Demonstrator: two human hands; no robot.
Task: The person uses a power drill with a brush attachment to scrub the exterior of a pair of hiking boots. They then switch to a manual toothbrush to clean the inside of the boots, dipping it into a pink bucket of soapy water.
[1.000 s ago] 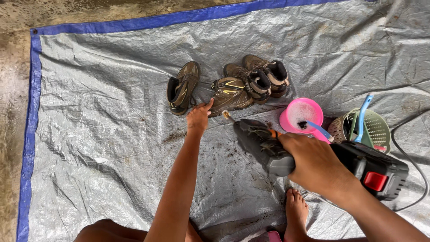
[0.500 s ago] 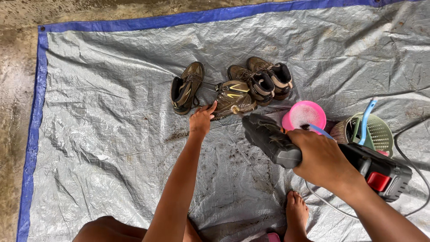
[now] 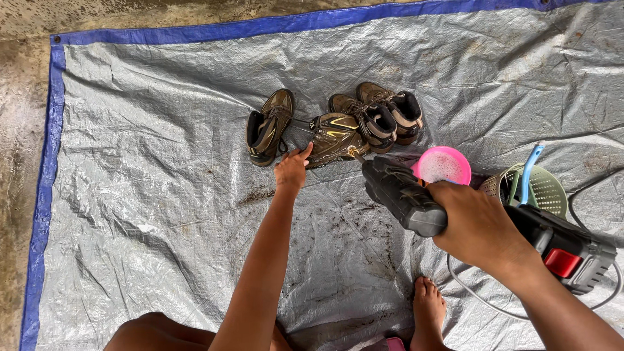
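Our left hand (image 3: 290,170) rests its loosely open fingers (image 3: 304,151) on a muddy boot (image 3: 335,136); our right hand (image 3: 478,224) wraps closed around a black spray gun (image 3: 406,195), its nozzle near that boot. Three more boots (image 3: 372,117) stand around it. To the right, a pink bowl (image 3: 443,166) holds foamy water, and a green basket (image 3: 543,188) holds a blue brush (image 3: 530,170). All sits on a grey tarp (image 3: 149,175) over wet concrete floor (image 3: 23,143).
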